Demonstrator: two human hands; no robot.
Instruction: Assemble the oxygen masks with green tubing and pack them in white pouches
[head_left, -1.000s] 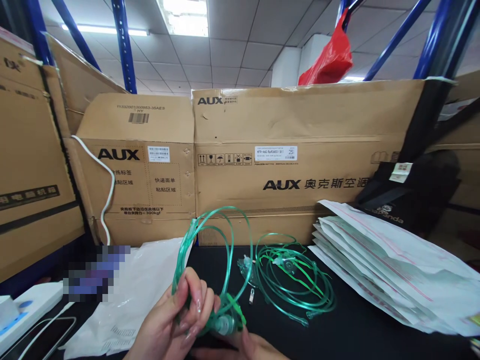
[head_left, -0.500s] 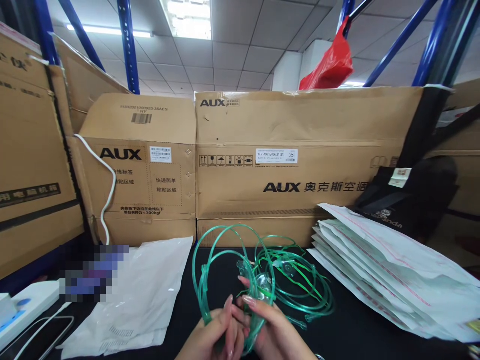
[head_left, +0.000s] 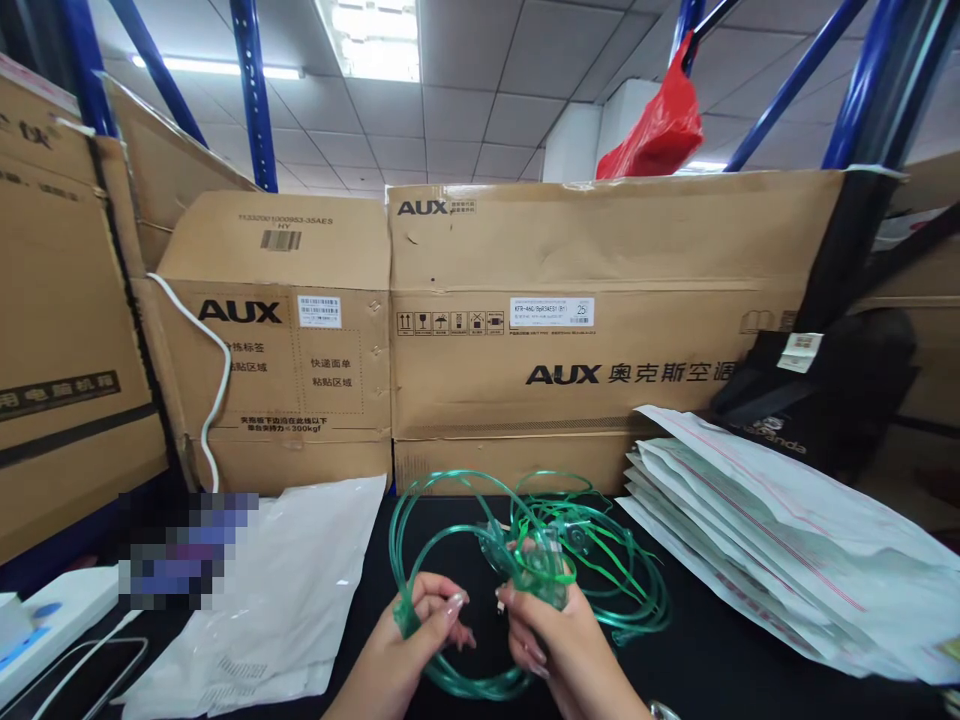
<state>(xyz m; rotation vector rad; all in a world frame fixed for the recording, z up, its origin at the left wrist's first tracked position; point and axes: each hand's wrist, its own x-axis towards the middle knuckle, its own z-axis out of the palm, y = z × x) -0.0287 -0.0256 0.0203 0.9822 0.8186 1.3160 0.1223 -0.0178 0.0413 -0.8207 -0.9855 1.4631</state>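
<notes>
A coil of clear green plastic tubing point(head_left: 480, 687) stands in loops between my hands. My left hand point(head_left: 421, 630) is closed around the coil's left side, its fingers curled and thumb pointing inward. My right hand point(head_left: 546, 622) grips the right side of the coil, where a clear green plastic mask point(head_left: 546, 570) with a bright green strap sits against the fingers. The right palm and some fingers are hidden. Just behind lies a second bundle of green tubing point(head_left: 649, 600) with thin green straps and clear fittings, resting on the black tabletop point(head_left: 705, 660).
White plastic mailer bags lie flat at left point(head_left: 300, 590), and a stack of white mailers point(head_left: 780, 540) rises at right. Cardboard boxes point(head_left: 480, 390) wall off the back. A power strip point(head_left: 67, 610) and white cable are at far left; a black bag point(head_left: 810, 400) sits behind the stack.
My hands have moved apart, the left one leftward and the right one rightward and up. The loops have dropped lower and opened wider between them.
</notes>
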